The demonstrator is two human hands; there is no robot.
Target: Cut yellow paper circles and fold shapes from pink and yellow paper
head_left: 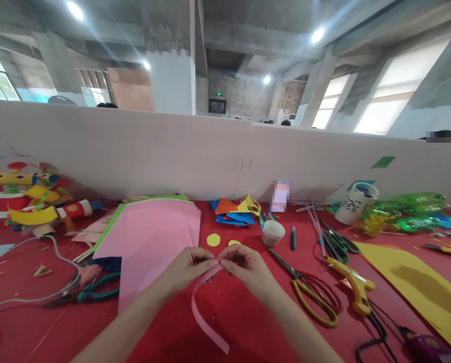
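Observation:
Both hands meet over the middle of the red table, thumbs and fingertips nearly touching. My left hand [195, 268] pinches one end of a narrow pink paper strip [202, 315]. Pressed to that same end is my right hand [244, 264], its thumb and fingers closed on the strip too. The rest of the strip curves down and to the right, its free end hanging toward the table's near side. Just beyond my fingertips lie a yellow paper circle [213, 240] and a second one [234, 243], partly hidden by my right hand.
Pink paper sheets [161, 227] lie left, beside teal-handled pliers [99, 288]. To the right are scissors [304, 287], a yellow glue gun [352, 285] with its cord, and yellow paper [410, 287]. A paper cup [273, 233] stands ahead, before a white partition [172, 156].

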